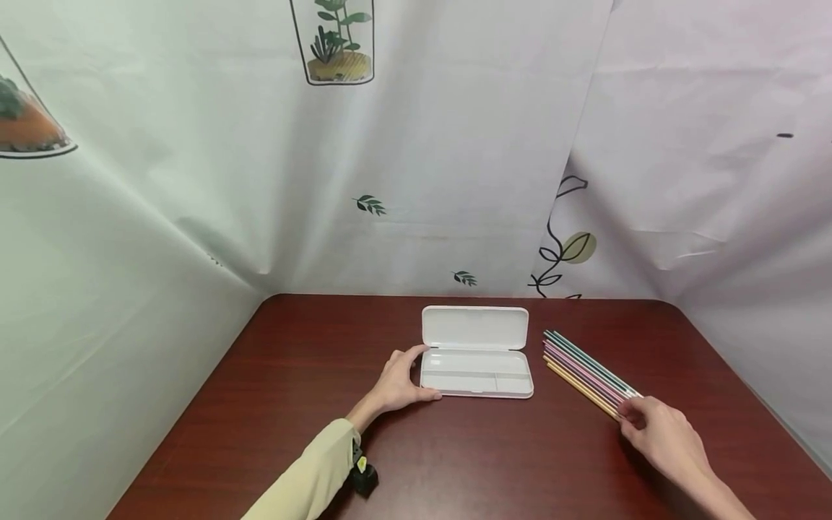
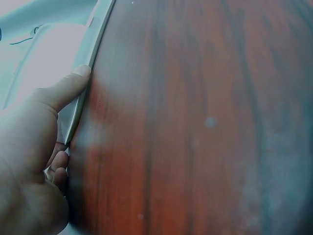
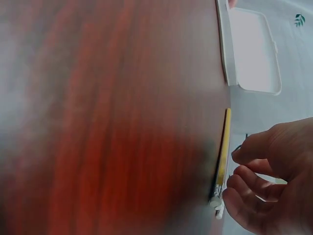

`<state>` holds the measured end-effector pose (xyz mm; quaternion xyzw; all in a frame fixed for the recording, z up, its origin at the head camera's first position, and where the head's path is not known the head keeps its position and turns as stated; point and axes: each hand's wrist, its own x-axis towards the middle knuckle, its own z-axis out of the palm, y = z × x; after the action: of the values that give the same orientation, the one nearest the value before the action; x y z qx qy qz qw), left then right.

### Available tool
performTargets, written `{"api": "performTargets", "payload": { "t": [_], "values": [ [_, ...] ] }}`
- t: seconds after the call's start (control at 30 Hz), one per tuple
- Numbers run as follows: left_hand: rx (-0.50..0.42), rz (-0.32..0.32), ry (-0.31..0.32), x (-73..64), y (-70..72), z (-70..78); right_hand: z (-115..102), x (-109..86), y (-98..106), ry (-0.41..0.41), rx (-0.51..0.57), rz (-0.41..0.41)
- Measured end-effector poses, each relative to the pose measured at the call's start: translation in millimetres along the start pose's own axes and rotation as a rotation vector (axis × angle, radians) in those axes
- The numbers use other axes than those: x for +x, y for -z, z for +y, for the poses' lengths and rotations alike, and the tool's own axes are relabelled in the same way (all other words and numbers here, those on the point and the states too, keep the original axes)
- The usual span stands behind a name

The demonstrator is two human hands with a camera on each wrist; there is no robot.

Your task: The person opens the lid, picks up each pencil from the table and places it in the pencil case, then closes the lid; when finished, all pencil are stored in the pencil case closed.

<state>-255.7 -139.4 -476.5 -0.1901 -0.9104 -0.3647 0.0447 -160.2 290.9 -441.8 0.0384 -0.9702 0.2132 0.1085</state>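
A white hinged pencil case point(image 1: 458, 361) lies on the table with its lid point(image 1: 474, 327) raised at the back. Its tray has several compartments, with nothing in them. My left hand point(image 1: 396, 383) grips the case's left end, thumb at the front edge and a finger at the rear corner. In the left wrist view the thumb of the left hand point(image 2: 29, 142) presses the case rim point(image 2: 100, 36). To the right, several pencils point(image 1: 585, 370), teal, pink-purple and yellow, lie side by side, slanting. Over their near ends is my right hand point(image 1: 666, 433), its loosely bent fingertips beside the yellow pencil point(image 3: 224, 152) in the right wrist view.
The dark red-brown wooden table point(image 1: 494, 462) has rounded far corners. Pale fabric point(image 1: 416, 144) with plant prints hangs behind it and along both sides. A small black device point(image 1: 364, 478) is strapped at the left wrist, by a pale yellow sleeve point(image 1: 308, 469).
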Motion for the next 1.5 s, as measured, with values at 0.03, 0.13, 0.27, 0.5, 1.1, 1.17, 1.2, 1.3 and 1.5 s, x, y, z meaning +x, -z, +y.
{"api": "performTargets", "payload": {
  "t": [0.03, 0.13, 0.27, 0.5, 1.1, 1.17, 1.2, 1.3, 1.5],
  "values": [
    [0.0, 0.0, 0.0, 0.0, -0.2, 0.0, 0.7, -0.7, 0.3, -0.003, -0.005, -0.001],
    [-0.009, -0.002, 0.006, -0.6, 0.2, 0.5, 2.2, -1.6, 0.6, -0.009, -0.011, -0.009],
    [-0.012, -0.006, 0.017, -1.2, 0.3, 0.1, 3.1, -2.2, -0.2, -0.008, -0.022, -0.015],
    [-0.011, -0.003, 0.005, -1.8, -1.7, -1.6, 3.4, -2.0, -2.2, 0.0, -0.063, -0.043],
    [-0.006, 0.009, -0.003, -2.2, -1.1, 0.7, 2.0, -0.5, -6.2, 0.045, -0.098, -0.077],
    [-0.007, 0.008, -0.002, -2.0, -1.3, 0.6, 1.6, -0.2, -6.4, 0.043, -0.095, -0.085],
    [-0.007, 0.009, -0.003, -2.1, -1.4, 0.7, 1.5, -0.3, -6.5, 0.042, -0.093, -0.084],
    [-0.008, 0.007, -0.003, -2.3, -1.5, 0.6, 1.1, -1.2, -6.8, 0.046, -0.087, -0.074],
    [0.001, 0.012, -0.002, -1.8, -0.9, 0.5, -0.6, -2.4, -7.0, 0.079, -0.079, -0.016]
  ]
}}
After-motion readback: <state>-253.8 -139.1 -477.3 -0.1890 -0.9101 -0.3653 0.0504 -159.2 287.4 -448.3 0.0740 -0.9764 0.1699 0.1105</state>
